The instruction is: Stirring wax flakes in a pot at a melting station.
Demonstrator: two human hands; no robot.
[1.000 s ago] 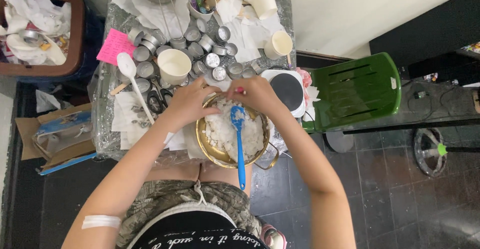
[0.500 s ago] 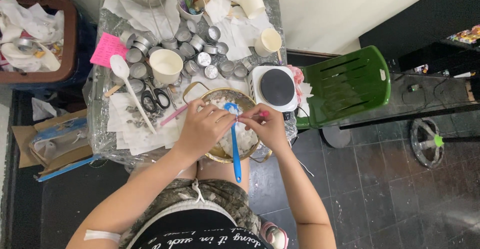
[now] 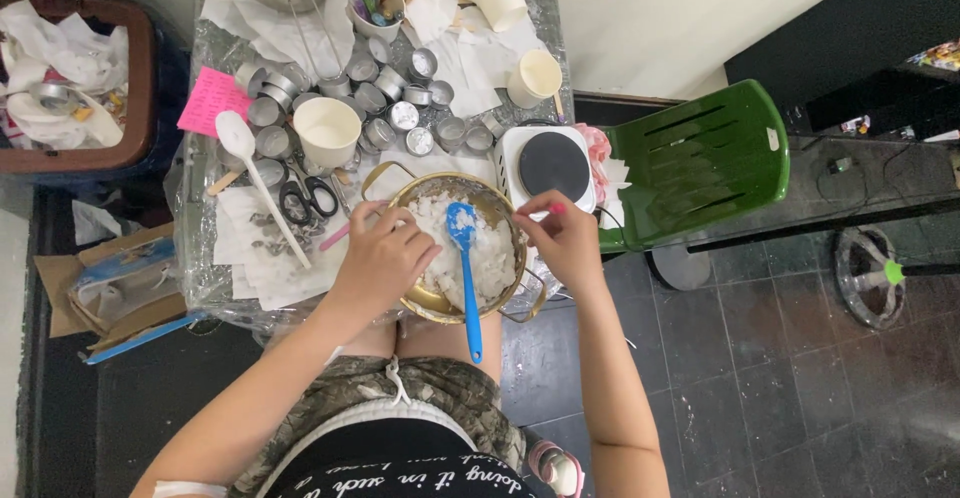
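Observation:
A gold pot filled with white wax chunks sits at the near edge of a foil-covered table. A blue spatula lies in it, head on the wax and handle pointing toward me. My left hand lies over the pot's left rim, fingers curled onto the rim and wax. A pink stick pokes out from beneath it toward the left. My right hand hovers at the pot's right rim, with a small pink thing pinched between its fingertips.
A white hot plate stands right of the pot, with a green chair beyond it. Several small metal tins, paper cups, black scissors and a white spoon crowd the table. A paper-filled bin stands to the left.
My hands, pinched together over the wax half a second ago, have drawn apart: the left to the pot's left rim, the right to its right rim with the pink thing.

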